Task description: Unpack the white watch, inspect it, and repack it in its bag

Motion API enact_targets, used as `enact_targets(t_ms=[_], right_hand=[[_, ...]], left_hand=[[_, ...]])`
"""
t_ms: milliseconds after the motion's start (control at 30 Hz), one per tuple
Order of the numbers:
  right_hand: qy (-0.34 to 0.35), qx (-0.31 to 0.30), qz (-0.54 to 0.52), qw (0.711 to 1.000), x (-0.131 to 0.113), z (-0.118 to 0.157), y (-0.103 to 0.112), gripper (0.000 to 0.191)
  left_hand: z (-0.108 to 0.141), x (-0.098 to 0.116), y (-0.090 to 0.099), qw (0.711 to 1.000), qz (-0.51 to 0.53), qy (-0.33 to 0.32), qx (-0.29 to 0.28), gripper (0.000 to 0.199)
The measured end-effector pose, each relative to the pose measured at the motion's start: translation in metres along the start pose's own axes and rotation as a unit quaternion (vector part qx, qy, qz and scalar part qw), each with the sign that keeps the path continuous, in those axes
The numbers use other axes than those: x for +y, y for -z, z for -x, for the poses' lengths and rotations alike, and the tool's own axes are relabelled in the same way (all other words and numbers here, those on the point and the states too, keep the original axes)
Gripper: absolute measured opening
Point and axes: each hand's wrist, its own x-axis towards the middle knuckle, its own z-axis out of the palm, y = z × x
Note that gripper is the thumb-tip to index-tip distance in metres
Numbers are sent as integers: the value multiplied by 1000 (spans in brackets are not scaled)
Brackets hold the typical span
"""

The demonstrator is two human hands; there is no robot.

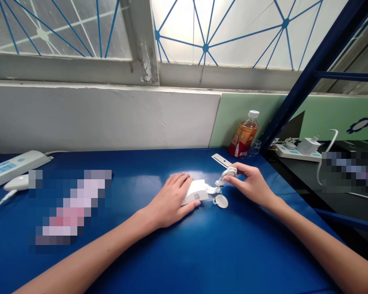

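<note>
My left hand [174, 200] lies over a small white box [196, 192], thumb along its near side and fingers across its far side. A square printed code marks the box's end. My right hand [248, 179] pinches a white round piece [228, 174] between thumb and fingers, just right of the box; its exact kind is unclear. Between the hands, small white parts [213, 189] and some clear plastic show at the box's right end. A flat white disc [221, 201] rests on the blue table below them.
Behind my right hand are a flat white strip [221, 160] and a drink bottle [244, 134]. On the left lie a power strip [18, 165], a white plug with cable [16, 183] and a blurred-out object [75, 204]. A blue metal frame [294, 98] rises at the right.
</note>
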Motion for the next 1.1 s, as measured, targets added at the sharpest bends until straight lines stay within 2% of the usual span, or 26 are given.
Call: enact_targets(t_ms=[100,167,233,300,367,433,500,600,767,867,967,1033,1100], right_hand=[[-48,-7,-117,992,2,-1,-7,25],[-93,-8,-206,974,2,-3,-11,28],[-156,-16,-318,935,-1,-3,-14,33],[-226,-23,-433,872,-7,-3,-15,34],[-271,-22,-504,819,-14,-2,-16,26],[-285,-24,-543,790,-20,-2,-15,20],[-284,-32,-566,773,-24,-2,-15,18],[-283,-31,-572,769,-24,-3,-11,22],[-274,-31,-543,793,-31,-8,-3,27],[-259,-56,-513,816,-47,-15,-2,31],[-220,-95,-532,812,-66,-25,-5,36],[-180,-99,-554,807,-78,-33,-10,37],[-143,-89,-563,809,-85,-43,-18,35]], left_hand=[[0,-1,-1,1000,-10,0,2,53],[1,-1,-1,1000,-18,0,3,54],[1,0,-2,1000,-26,1,4,55],[1,0,-2,999,-33,-1,5,56],[1,-1,-3,999,-37,-3,8,57],[1,-1,-4,999,-39,-5,11,59],[1,-2,-5,999,-38,-5,12,61],[2,-3,-6,1000,-28,-2,13,67],[0,-3,-3,1000,-3,0,6,74],[-3,3,9,999,16,-20,38,63],[-7,19,29,993,87,-48,61,43],[-10,35,42,983,171,-66,25,34],[-15,50,48,967,251,-44,8,30]])
